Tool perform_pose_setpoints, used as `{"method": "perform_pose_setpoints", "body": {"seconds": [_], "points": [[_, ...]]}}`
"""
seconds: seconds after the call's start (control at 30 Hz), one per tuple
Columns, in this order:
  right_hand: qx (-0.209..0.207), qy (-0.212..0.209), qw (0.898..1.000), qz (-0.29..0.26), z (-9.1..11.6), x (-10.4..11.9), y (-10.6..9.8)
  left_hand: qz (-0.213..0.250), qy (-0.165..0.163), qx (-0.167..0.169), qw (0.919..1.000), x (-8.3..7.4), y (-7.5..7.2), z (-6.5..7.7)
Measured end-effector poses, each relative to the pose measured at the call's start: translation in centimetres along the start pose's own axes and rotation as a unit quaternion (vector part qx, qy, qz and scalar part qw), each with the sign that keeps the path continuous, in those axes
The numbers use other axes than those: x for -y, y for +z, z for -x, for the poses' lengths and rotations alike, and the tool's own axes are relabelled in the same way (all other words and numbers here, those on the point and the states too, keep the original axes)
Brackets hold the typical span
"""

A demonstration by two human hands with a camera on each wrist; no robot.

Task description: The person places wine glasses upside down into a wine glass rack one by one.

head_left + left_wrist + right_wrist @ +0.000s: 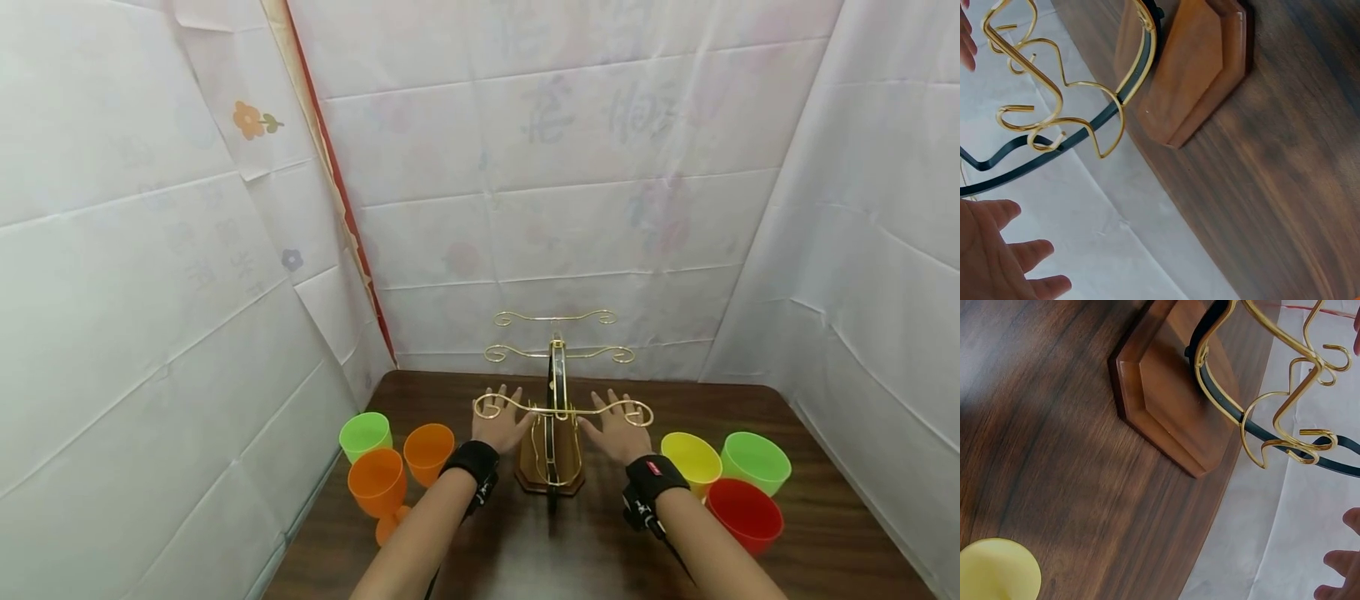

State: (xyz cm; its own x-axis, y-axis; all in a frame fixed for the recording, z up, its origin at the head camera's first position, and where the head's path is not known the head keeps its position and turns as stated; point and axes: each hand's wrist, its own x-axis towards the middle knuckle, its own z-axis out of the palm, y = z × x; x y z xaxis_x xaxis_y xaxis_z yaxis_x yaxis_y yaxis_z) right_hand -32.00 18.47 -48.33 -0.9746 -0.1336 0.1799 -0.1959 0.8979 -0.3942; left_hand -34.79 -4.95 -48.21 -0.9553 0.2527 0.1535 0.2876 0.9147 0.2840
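A gold and black metal rack [555, 412] with scrolled cross-arms stands upright on an octagonal brown wooden base [531, 477]. My left hand [497, 427] is held out to the left of the rack, palm down and fingers spread. On the other side, my right hand [624, 435] mirrors it with straight, spread fingers. Neither hand holds anything. The left wrist view shows the gold wire hooks [1041, 78] close to the left fingers. From the right wrist, the wooden base [1179, 394] appears near the table edge, with the right fingertips [1340, 562] at the frame's side.
Left of the rack stand a green cup [366, 435] and two orange goblets, one nearer [377, 485] and one farther [429, 454]. To the right are a yellow cup [692, 462], a green cup [756, 462] and a red cup [745, 512]. White sheeting [570, 233] encloses the dark wooden table [825, 500].
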Motion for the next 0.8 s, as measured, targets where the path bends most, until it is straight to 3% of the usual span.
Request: {"method": "perform_pose_setpoints", "body": {"seconds": [0.2, 0.4, 0.6, 0.8], "points": [[-0.002, -0.003, 1.0, -0.007, 0.2, 0.2, 0.1, 0.007, 0.004, -0.001, 1.0, 0.0, -0.3, 0.3], [-0.027, -0.041, 0.998, -0.034, 0.4, 0.8, 0.7, -0.004, 0.014, -0.007, 0.9999, -0.1, -0.4, 0.6], [0.006, -0.049, 0.999, -0.013, 0.5, 2.3, 1.2, -0.045, 0.019, 0.003, 0.9988, -0.2, -0.6, 1.5], [0.005, -0.077, 0.997, -0.013, 1.7, 3.2, 0.9, -0.037, 0.049, -0.001, 0.9981, -0.6, -0.9, 2.3]]}}
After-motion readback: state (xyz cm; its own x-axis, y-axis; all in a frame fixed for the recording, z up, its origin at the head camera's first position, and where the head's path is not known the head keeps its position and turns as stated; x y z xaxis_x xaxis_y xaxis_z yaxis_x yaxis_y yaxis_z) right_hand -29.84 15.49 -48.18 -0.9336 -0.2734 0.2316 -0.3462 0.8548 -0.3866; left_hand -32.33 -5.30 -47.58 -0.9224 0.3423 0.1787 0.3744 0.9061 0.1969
